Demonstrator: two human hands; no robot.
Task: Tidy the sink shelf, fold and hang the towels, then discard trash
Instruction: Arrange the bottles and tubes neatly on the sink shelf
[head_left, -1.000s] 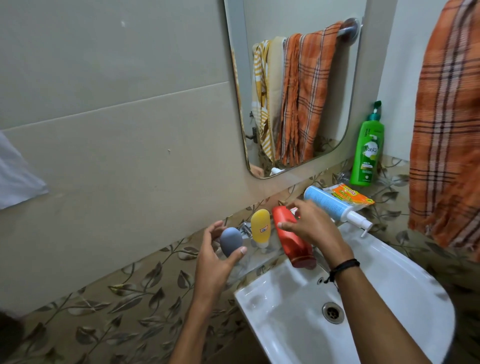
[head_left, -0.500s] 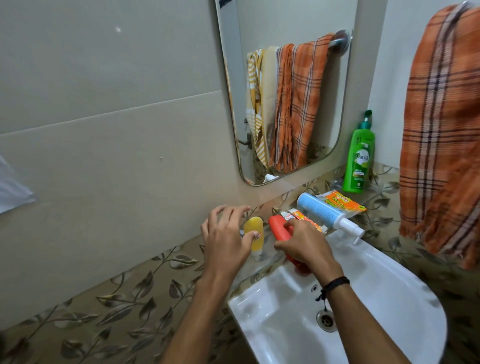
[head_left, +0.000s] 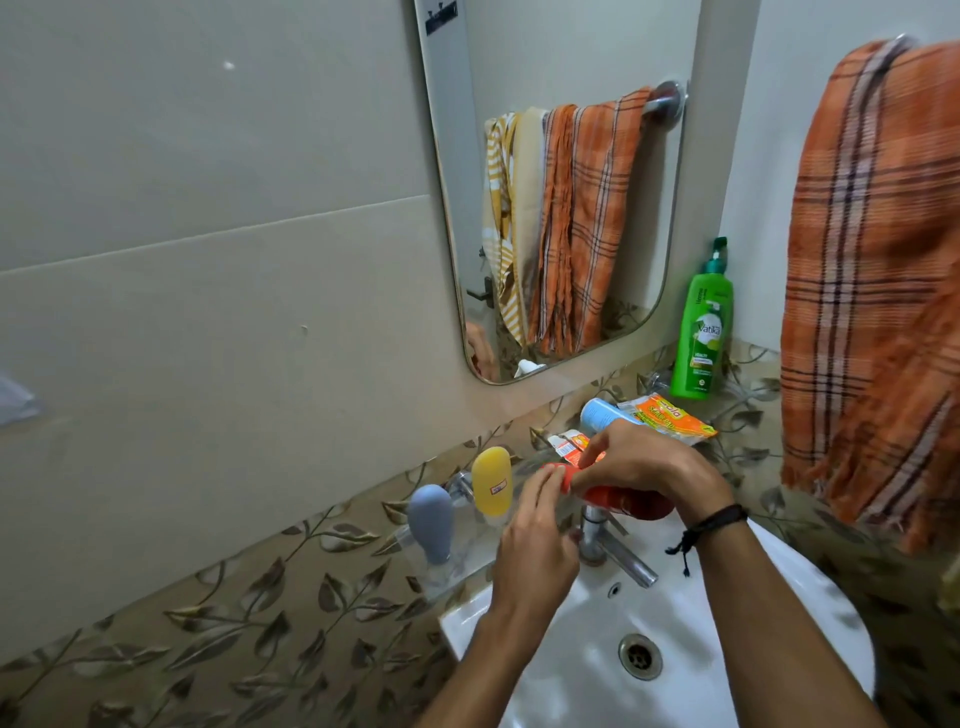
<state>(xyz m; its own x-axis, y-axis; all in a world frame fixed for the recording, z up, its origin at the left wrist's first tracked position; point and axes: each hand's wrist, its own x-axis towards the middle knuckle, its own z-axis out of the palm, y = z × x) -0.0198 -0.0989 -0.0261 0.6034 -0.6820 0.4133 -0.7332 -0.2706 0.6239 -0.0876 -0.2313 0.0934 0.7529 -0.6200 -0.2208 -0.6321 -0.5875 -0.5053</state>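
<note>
A clear glass shelf (head_left: 457, 574) sits on the wall just above the white sink (head_left: 810, 613), the landmark here. At the shelf's left end, left of the sink's tap, a grey-blue tube (head_left: 430, 522) and a yellow tube (head_left: 491, 480) stand upright, cap down, side by side. A red bottle (head_left: 623, 501) lies tilted above the tap. Behind it lies a small red-and-white tube (head_left: 571, 446), then a blue bottle (head_left: 597, 414) on its side and an orange packet (head_left: 667, 414). A green pump bottle (head_left: 701, 338) stands upright beyond the sink's right side. An orange checked towel (head_left: 878, 270) hangs right of the sink.
</note>
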